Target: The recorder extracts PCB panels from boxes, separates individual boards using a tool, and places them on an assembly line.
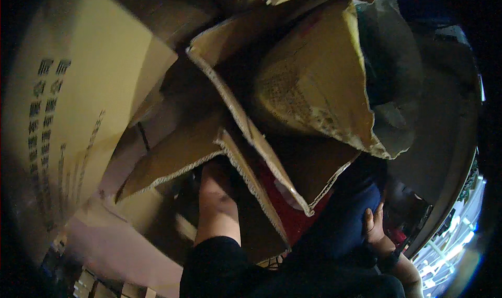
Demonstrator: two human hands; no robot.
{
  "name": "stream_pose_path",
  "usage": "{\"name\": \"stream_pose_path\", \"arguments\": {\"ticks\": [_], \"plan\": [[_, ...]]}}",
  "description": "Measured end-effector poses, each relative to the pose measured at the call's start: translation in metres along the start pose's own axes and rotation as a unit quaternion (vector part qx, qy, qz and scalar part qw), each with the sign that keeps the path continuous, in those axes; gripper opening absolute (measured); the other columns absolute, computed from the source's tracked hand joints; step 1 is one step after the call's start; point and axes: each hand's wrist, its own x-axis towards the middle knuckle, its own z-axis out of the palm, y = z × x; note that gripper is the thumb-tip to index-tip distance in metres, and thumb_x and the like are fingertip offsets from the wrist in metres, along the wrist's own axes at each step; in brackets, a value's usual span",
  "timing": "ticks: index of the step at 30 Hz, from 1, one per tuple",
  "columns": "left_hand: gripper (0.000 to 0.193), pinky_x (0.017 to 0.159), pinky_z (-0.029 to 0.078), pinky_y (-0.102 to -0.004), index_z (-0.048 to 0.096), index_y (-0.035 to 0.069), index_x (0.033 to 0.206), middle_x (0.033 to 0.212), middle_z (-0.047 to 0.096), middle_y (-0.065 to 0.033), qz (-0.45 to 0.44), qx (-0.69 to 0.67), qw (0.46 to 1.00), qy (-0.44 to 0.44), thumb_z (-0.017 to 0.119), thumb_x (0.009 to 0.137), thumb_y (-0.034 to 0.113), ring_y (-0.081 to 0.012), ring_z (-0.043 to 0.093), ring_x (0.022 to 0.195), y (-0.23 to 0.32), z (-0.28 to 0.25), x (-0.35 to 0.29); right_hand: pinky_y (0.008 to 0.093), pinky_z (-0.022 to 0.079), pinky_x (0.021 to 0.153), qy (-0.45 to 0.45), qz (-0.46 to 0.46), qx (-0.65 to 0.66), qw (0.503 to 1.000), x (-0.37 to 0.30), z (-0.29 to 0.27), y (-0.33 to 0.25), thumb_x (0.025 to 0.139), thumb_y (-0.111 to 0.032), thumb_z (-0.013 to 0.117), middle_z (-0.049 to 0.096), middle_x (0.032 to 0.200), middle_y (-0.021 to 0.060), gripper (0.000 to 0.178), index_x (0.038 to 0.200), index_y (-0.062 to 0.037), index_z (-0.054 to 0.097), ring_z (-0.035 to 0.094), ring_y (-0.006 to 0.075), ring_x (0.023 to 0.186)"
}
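Observation:
My left forearm point(217, 206) reaches down into an open cardboard box point(172, 167); the flaps and shadow hide the hand, so what it touches cannot be seen. The box's upright flaps, with torn corrugated edges, stand around the arm. Another cardboard edge point(246, 125) crosses just beyond it. On my dark-trousered leg point(340, 219) lies my right hand point(374, 226), fingers stretched out and holding nothing. A red surface point(295, 214) shows between the cardboard and the leg.
A yellowish woven sack point(324, 83) with a clear plastic liner point(397, 109) leans at the upper right. A large printed carton point(94, 88) rises at the left. Pinkish cardboard point(120, 245) lies below it. Bright white items point(449, 251) show at the lower right.

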Motion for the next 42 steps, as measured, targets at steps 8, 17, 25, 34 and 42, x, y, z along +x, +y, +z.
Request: {"name": "stream_pose_path", "arguments": {"ticks": [8, 17, 25, 34, 42], "plan": [[0.066, 0.102, 0.032, -0.037, 0.04, 0.008, 0.131, 0.13, 0.045, -0.0098, -0.018, 0.016, 1.0, -0.005, 0.067, 0.072, 0.025, -0.0277, 0.042, 0.12, 0.004, 0.006, 0.01, 0.038, 0.01, 0.11, 0.048, -0.059, 0.026, 0.997, 0.007, 0.003, 0.004, 0.084, -0.037, 0.045, 0.012, 0.145, 0.0263, 0.082, 0.14, 0.0049, 0.003, 0.013, 0.0364, 0.135], [0.067, 0.102, 0.032, -0.0369, 0.04, 0.008, 0.131, 0.13, 0.044, -0.0097, -0.024, 0.012, 1.0, 0.001, 0.068, 0.072, 0.023, -0.0275, 0.042, 0.12, -0.008, 0.003, 0.01, 0.0383, 0.014, 0.108, 0.036, -0.053, -0.018, 0.998, 0.007, 0.009, 0.026, 0.085, -0.041, 0.045, 0.015, 0.143, 0.0276, 0.083, 0.14, 0.0062, 0.004, 0.019, 0.0376, 0.132], [0.067, 0.102, 0.032, -0.0368, 0.04, 0.008, 0.13, 0.13, 0.044, -0.0096, -0.022, -0.032, 0.999, 0.01, 0.069, 0.071, 0.022, -0.0274, 0.042, 0.12, -0.035, -0.001, -0.006, 0.0377, 0.011, 0.109, 0.021, -0.04, 0.004, 0.999, 0.005, 0.008, 0.027, 0.086, -0.045, 0.042, 0.012, 0.144, 0.0271, 0.083, 0.14, 0.0045, 0.002, 0.016, 0.0371, 0.134], [0.068, 0.102, 0.032, -0.0367, 0.04, 0.008, 0.13, 0.13, 0.044, -0.0095, 0.013, -0.178, 0.984, 0.022, 0.07, 0.071, 0.02, -0.0272, 0.041, 0.12, -0.059, -0.027, -0.052, 0.0373, 0.01, 0.109, -0.011, -0.001, -0.027, 1.0, -0.001, 0.009, 0.065, 0.09, -0.039, 0.04, 0.01, 0.145, 0.0259, 0.076, 0.14, 0.0056, 0.004, 0.012, 0.0355, 0.135], [0.068, 0.102, 0.032, -0.0366, 0.039, 0.008, 0.13, 0.13, 0.044, -0.0094, 0.112, -0.427, 0.897, -0.021, 0.071, 0.07, 0.019, -0.0271, 0.041, 0.121, -0.006, -0.092, -0.059, 0.0373, 0.01, 0.11, 0.02, -0.035, 0.051, 0.998, 0.005, 0.006, 0.015, 0.09, -0.04, 0.04, 0.01, 0.146, 0.0234, 0.076, 0.141, 0.0025, 0.004, 0.011, 0.0347, 0.135]]}}
